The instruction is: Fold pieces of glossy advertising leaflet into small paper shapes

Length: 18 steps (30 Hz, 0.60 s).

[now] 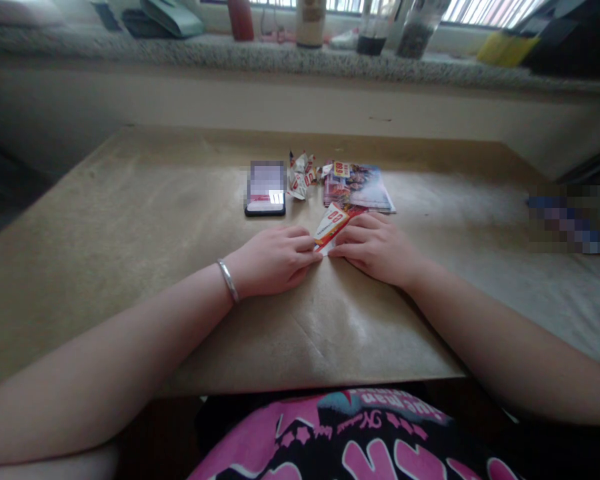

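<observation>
A folded piece of printed paper, white with red and yellow, lies on the table between my two hands. My left hand has its fingers together on the paper's lower left edge, a silver bangle on that wrist. From the other side, the curled fingers of my right hand press on the paper's right part and hide some of it. Just beyond are a stack of colourful printed sheets and a folded paper shape with points sticking up.
A phone lies left of the folded shape. The table has a glossy tan cover. Bottles and jars stand on the speckled windowsill behind it. A blurred bluish item is at the right edge.
</observation>
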### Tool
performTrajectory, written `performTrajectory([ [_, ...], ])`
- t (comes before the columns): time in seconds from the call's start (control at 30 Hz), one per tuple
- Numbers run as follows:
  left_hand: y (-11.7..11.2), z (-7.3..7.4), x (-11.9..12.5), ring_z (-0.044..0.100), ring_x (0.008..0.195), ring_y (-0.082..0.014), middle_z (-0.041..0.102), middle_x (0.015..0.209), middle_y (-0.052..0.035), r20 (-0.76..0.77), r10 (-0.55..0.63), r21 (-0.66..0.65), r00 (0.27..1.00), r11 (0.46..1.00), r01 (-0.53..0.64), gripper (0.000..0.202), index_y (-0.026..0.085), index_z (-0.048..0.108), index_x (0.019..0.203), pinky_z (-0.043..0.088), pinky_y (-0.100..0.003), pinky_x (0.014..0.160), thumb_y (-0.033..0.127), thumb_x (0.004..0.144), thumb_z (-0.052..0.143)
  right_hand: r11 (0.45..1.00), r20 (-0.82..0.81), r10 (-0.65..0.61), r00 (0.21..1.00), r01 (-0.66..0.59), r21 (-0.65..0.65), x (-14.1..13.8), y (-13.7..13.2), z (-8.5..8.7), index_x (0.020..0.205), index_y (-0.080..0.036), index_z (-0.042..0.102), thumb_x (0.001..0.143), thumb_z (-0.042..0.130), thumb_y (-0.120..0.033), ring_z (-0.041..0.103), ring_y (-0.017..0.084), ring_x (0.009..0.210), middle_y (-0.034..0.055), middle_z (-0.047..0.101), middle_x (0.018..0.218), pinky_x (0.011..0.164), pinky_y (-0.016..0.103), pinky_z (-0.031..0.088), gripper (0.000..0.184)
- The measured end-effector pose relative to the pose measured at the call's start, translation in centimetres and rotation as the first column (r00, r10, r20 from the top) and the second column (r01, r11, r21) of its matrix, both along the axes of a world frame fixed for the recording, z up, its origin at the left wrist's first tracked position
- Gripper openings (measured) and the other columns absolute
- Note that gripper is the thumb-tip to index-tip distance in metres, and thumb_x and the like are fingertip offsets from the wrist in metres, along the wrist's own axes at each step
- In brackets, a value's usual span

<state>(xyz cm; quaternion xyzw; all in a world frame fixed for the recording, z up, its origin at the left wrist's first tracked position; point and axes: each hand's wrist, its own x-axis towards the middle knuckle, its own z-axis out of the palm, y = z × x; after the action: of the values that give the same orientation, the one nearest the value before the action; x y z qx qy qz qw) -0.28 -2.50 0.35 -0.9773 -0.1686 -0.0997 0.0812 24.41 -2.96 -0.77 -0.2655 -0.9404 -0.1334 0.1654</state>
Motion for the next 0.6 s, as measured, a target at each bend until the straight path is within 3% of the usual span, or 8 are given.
performTrajectory([
  [0.23,0.3,-0.5,-0.3,0.062,0.101,-0.0206,0.066,0.110,-0.0082,0.036,-0.008,-0.095,0.999,0.995,0.011,0.031,0.016,0.066,0.113,0.052,-0.032,0.088,0.017,0.090,0.046,0.996,-0.040,0.011,0.999,-0.014,-0.089,0.2,0.3,-0.3,0.097,-0.028,0.076,0.092,0.053,-0.024,0.054,0.020,0.086,0.0034,0.071,0.091,0.077,0.033,0.040,0.024],
  [0.37,0.4,-0.8,-0.4,0.063,0.107,-0.0207,0.065,0.121,-0.0075,0.066,0.006,-0.159,0.998,0.987,0.005,0.030,0.016,0.066,0.111,0.053,-0.033,0.092,0.014,0.088,0.047,0.987,-0.063,-0.055,0.997,0.044,-0.156,0.5,0.1,0.0,0.093,-0.028,0.078,0.092,0.051,-0.025,0.055,0.019,0.079,0.0055,0.069,0.087,0.073,0.032,0.040,0.027],
  [0.6,0.5,-0.8,-0.3,0.063,0.109,-0.0205,0.066,0.119,-0.0078,0.082,0.018,-0.223,0.996,0.975,0.001,0.029,0.017,0.067,0.110,0.053,-0.034,0.094,0.013,0.088,0.047,0.956,-0.079,-0.190,0.979,0.167,-0.240,1.2,-0.3,0.6,0.088,-0.029,0.079,0.085,0.057,-0.025,0.059,0.020,0.083,0.0051,0.069,0.089,0.077,0.033,0.042,0.023],
])
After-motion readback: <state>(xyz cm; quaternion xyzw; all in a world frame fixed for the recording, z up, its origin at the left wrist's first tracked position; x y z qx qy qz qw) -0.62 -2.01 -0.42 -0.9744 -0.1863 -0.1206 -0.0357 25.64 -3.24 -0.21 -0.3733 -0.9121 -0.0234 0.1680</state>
